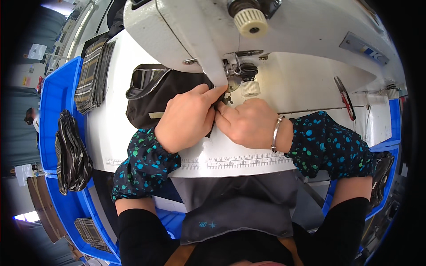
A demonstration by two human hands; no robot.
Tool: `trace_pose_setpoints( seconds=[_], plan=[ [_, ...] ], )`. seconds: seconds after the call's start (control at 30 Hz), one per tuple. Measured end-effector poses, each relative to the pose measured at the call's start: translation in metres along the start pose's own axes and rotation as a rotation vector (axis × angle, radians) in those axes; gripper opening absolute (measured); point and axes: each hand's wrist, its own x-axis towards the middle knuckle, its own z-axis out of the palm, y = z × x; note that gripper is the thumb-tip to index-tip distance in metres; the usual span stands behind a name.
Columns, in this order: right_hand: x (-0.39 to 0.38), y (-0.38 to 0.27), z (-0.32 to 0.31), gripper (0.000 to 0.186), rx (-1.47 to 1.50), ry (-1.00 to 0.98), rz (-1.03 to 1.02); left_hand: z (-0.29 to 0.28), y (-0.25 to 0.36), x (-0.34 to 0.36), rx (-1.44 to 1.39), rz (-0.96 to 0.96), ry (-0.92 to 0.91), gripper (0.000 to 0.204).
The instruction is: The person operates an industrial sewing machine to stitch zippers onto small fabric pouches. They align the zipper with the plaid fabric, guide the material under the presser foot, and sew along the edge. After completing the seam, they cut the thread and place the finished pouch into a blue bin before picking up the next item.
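A dark brown fabric pouch (144, 108) with a metal zipper curving along its top lies on the white table, to the left of the sewing machine's needle area (231, 70). My left hand (188, 116) rests over the pouch's right part, fingers drawn together on the cloth and index finger reaching close to the presser foot. Beside it, my right hand (249, 123) has its fingers curled in, pinching the pouch's edge just in front of the foot. Both sets of fingertips nearly meet there. The cloth under them is mostly hidden.
The white machine head (186, 33) overhangs the work. Red-handled scissors (346, 98) lie to the right. A printed ruler (217, 163) runs along the table's front edge. At left are stacked plaid cloth pieces (94, 73), a blue bin (55, 99) and a striped fabric bundle (71, 155).
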Motion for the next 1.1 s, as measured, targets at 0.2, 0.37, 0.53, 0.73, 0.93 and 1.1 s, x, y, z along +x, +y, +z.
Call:
trace_pose_setpoints(
  seconds=[0.2, 0.37, 0.53, 0.73, 0.93, 1.1],
  plan=[
    [-0.001, 0.001, -0.002, 0.019, 0.003, -0.025, 0.014, 0.003, 0.006, 0.0, 0.064, -0.037, 0.049, 0.045],
    [0.002, -0.01, -0.004, 0.017, -0.078, -0.008, 0.033, 0.002, 0.018, -0.016, 0.369, 0.069, 0.14, 0.042],
    [-0.002, -0.01, -0.006, 0.021, -0.13, -0.148, -0.076, 0.004, 0.024, -0.024, 0.384, 0.058, 0.124, 0.053],
    [-0.008, -0.007, -0.004, 0.013, -0.046, 0.006, -0.064, 0.009, 0.022, -0.02, 0.338, 0.076, 0.125, 0.053],
    [-0.005, 0.0, -0.007, 0.017, -0.111, -0.003, -0.02, 0.01, 0.019, -0.016, 0.333, 0.066, 0.129, 0.051],
    [-0.008, -0.001, -0.004, 0.023, -0.145, 0.021, -0.002, 0.004, 0.02, -0.023, 0.309, 0.078, 0.157, 0.05]
  ],
)
